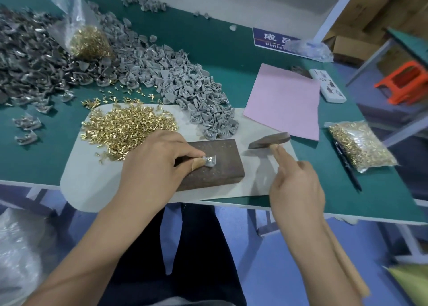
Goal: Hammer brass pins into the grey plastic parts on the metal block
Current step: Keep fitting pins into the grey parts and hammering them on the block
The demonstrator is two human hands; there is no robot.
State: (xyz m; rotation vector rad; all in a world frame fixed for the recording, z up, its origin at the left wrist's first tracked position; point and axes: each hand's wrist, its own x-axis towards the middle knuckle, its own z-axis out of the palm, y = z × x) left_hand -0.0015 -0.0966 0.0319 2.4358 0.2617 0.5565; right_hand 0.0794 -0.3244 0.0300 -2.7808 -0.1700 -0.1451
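Both forearms are bare to the elbow, with no sleeves, watch or rings showing. The left hand (157,164) has a tan bandage wrapped around the tip of its thumb, at 3 o'clock from the knuckles. The right hand (295,187) wears nothing. Dark navy trousers cover the 2 legs at 6 o'clock.

A green table (208,50) held a white mat (92,185), pink paper (282,101) and heaped grey parts (162,74).
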